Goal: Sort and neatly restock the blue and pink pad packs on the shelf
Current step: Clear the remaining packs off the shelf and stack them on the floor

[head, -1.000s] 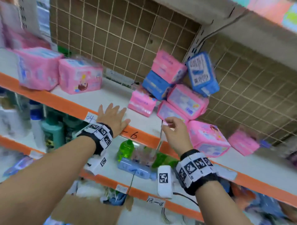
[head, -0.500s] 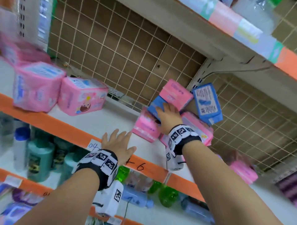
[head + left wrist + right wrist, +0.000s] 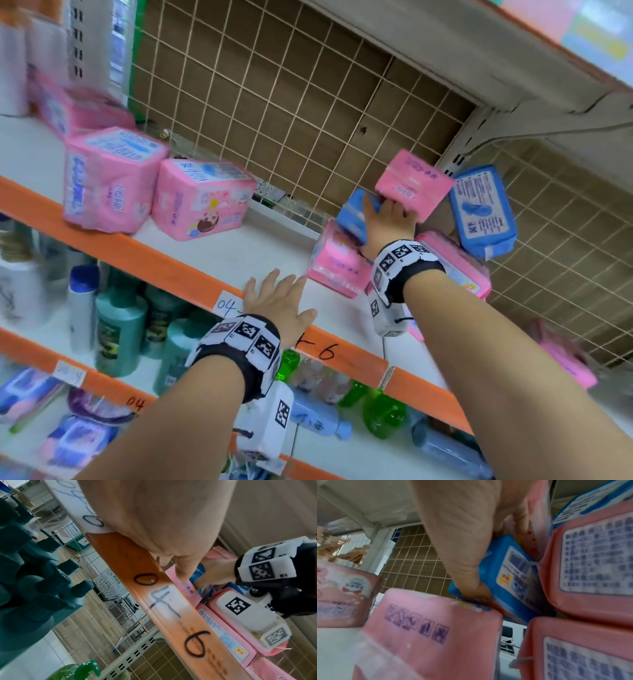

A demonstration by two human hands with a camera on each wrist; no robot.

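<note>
left hand [image 3: 279, 301]: flat, fingers spread | right hand [image 3: 388, 222]: raised, grip closed

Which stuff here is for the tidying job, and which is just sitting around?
For the job:
- blue pack, gripped by the right hand
- pink pack on top
- second blue pack
- two big pink packs
- left hand, flat on the shelf edge

Just sitting around:
- teal bottles
- green bottles

We see a jumbled pile of pad packs on the shelf's [image 3: 239, 250] right: a pink pack [image 3: 414, 186] on top, a blue pack [image 3: 352, 214] beneath it, another blue pack [image 3: 483, 212] tilted against the far grid.
</note>
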